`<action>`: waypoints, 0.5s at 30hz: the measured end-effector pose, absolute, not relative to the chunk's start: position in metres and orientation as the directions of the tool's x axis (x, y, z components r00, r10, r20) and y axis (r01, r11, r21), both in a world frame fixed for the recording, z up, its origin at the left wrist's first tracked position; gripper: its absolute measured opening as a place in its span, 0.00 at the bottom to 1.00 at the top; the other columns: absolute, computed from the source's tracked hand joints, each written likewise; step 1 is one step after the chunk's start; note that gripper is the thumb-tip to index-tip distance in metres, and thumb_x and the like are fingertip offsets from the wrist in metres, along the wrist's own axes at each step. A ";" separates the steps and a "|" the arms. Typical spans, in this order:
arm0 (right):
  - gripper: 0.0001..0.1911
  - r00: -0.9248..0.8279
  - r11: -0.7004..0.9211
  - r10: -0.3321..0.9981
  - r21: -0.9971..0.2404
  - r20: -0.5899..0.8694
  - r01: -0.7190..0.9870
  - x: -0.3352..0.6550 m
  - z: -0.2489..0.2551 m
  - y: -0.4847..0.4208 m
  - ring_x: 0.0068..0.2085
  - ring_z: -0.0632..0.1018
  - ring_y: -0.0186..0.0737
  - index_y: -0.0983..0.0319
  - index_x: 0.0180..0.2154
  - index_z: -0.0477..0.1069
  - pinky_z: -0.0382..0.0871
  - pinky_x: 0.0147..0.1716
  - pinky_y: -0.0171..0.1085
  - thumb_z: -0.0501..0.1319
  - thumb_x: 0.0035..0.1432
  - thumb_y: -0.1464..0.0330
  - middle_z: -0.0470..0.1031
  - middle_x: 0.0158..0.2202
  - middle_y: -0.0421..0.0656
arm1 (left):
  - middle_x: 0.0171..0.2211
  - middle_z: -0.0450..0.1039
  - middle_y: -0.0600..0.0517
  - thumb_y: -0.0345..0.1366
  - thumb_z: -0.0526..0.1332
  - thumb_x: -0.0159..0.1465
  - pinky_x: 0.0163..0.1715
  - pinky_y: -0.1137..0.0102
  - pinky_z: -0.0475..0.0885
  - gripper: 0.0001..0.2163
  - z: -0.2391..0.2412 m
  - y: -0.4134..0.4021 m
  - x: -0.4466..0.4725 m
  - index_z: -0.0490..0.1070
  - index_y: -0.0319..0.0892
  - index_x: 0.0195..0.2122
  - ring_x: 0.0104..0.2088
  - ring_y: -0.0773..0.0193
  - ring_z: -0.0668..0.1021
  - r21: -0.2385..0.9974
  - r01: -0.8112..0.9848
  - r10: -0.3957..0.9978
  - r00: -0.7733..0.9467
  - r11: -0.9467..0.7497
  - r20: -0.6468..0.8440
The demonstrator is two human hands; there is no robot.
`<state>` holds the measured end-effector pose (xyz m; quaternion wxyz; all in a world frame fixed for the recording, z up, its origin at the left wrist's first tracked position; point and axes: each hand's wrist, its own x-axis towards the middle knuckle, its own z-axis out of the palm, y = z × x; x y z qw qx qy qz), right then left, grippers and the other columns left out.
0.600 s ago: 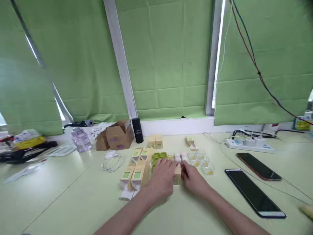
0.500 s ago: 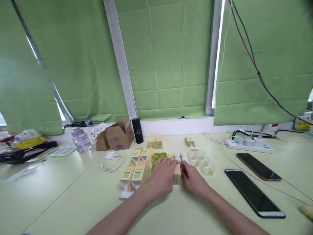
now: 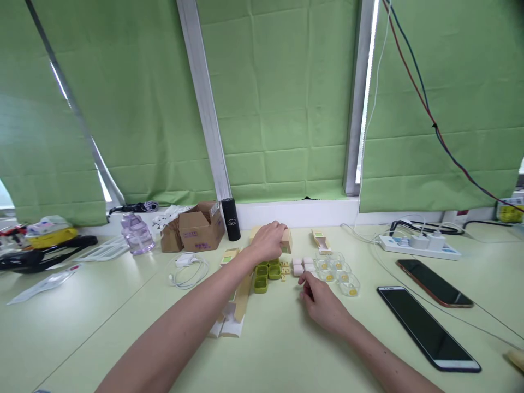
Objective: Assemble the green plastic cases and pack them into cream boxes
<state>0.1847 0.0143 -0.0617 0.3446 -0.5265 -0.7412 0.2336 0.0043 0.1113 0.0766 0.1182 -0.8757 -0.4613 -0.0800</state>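
My left hand (image 3: 268, 240) reaches to the back of the table and is closed on a small cream carton (image 3: 287, 241), beside other cartons that it partly hides. My right hand (image 3: 325, 305) hovers over the table with fingers loosely curled and a gap between them, and nothing shows in it. Just beyond it stand pale pink cylinders (image 3: 298, 270). Clear plastic cups with yellow centres (image 3: 349, 285) lie to its right. Green square cups (image 3: 261, 284) and small yellow pieces (image 3: 283, 271) sit between my hands. My left forearm covers most of the open cartons (image 3: 242, 300).
An open carton (image 3: 321, 241) lies at the back. Two phones (image 3: 428, 327) and a power strip (image 3: 420, 245) are on the right. A brown cardboard box (image 3: 200, 226), a black cylinder (image 3: 231, 219), a white cable (image 3: 188, 267) and a purple bottle (image 3: 137, 234) are on the left.
My left hand has carried the carton from the near middle to the back of the table. The right hand has let go of it and drawn slightly nearer to me.
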 end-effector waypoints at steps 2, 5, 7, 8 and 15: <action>0.10 -0.208 0.336 0.942 -0.707 0.265 0.622 0.185 -0.062 0.014 0.35 0.74 0.43 0.58 0.45 0.65 0.63 0.35 0.37 0.54 0.61 0.74 0.73 0.32 0.39 | 0.51 0.72 0.42 0.29 0.61 0.62 0.50 0.60 0.72 0.18 0.073 0.129 0.009 0.67 0.42 0.54 0.52 0.49 0.76 -0.149 0.839 0.801 0.544 -0.523 0.249; 0.11 -0.215 0.340 0.940 -0.699 0.263 0.629 0.184 -0.063 0.015 0.36 0.74 0.43 0.58 0.45 0.65 0.63 0.36 0.37 0.54 0.61 0.74 0.73 0.33 0.39 | 0.51 0.72 0.40 0.28 0.62 0.62 0.50 0.59 0.72 0.17 0.061 0.150 0.016 0.68 0.41 0.52 0.51 0.47 0.76 -0.173 0.853 0.820 0.521 -0.492 0.235; 0.12 -0.218 0.341 0.940 -0.695 0.262 0.633 0.184 -0.064 0.015 0.37 0.74 0.43 0.58 0.46 0.65 0.63 0.36 0.38 0.54 0.61 0.74 0.73 0.34 0.40 | 0.50 0.72 0.39 0.28 0.63 0.61 0.51 0.58 0.71 0.17 0.050 0.160 0.020 0.69 0.39 0.52 0.50 0.47 0.77 -0.189 0.861 0.834 0.505 -0.471 0.223; 0.12 -0.221 0.342 0.940 -0.694 0.261 0.634 0.184 -0.064 0.014 0.37 0.74 0.43 0.58 0.46 0.65 0.63 0.37 0.38 0.54 0.61 0.74 0.73 0.34 0.40 | 0.50 0.72 0.39 0.27 0.63 0.60 0.52 0.58 0.71 0.18 0.044 0.164 0.022 0.69 0.39 0.52 0.51 0.47 0.77 -0.197 0.865 0.839 0.498 -0.462 0.219; 0.14 -0.235 0.337 0.941 -0.702 0.242 0.628 0.183 -0.060 0.010 0.38 0.74 0.44 0.57 0.49 0.65 0.64 0.38 0.38 0.54 0.62 0.73 0.74 0.36 0.41 | 0.53 0.73 0.40 0.33 0.68 0.63 0.64 0.53 0.63 0.19 0.009 0.182 0.030 0.70 0.38 0.55 0.57 0.50 0.75 -0.222 0.891 0.874 0.439 -0.395 0.210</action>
